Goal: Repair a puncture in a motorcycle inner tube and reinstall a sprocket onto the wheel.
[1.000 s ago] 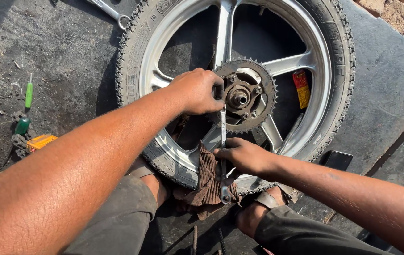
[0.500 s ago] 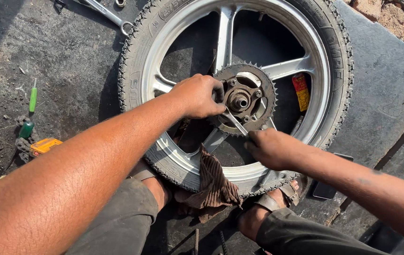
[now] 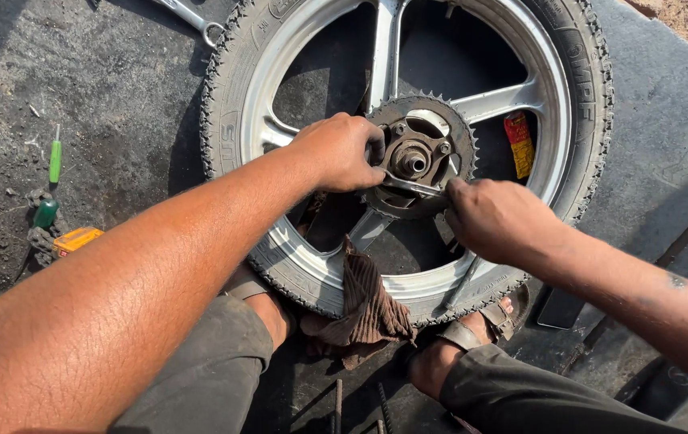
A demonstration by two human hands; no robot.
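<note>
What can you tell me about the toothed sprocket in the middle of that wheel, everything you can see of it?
The sprocket is a dark, greasy-looking metal ring with small pointed teeth around its edge and cut-out windows inside. It lies flat at the hub of the silver spoked wheel, around a bolted centre with a hollow axle hole. The left hand grips its left edge; the right hand holds a slim metal tool laid across its lower part.

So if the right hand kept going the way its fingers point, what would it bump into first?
Most likely the other hand: the right hand points left along the metal tool across the sprocket, toward the left hand. Depth is hard to judge.
</note>
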